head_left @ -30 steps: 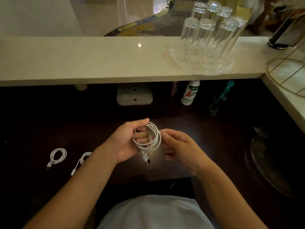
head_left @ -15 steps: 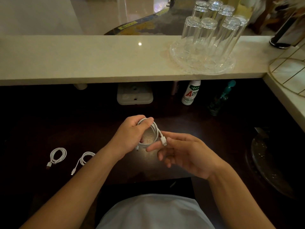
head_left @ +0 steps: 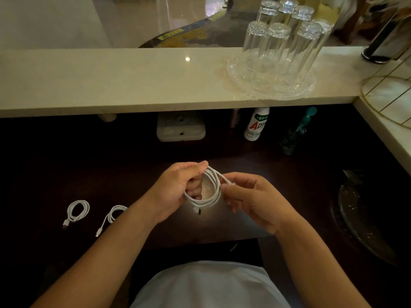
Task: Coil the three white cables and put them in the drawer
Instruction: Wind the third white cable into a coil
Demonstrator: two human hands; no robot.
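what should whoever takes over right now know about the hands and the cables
Left hand grips the looped third white cable; right hand pinches its loose end.
Far-left coiled white cable and second coiled white cable lie on the dark desk.
Done: two coiled, third nearly.
Left: secure the end, put all three in the drawer, not in view.

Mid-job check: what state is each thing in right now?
White cable in the hands: coiled, left hand grips the loops, right hand pinches a strand.
Far-left white cable on the dark desk: coiled, lying free.
Second white cable beside it: coiled, lying free.
Clear drinking glasses: upside down on the clear glass tray.
White labelled bottle: upright.
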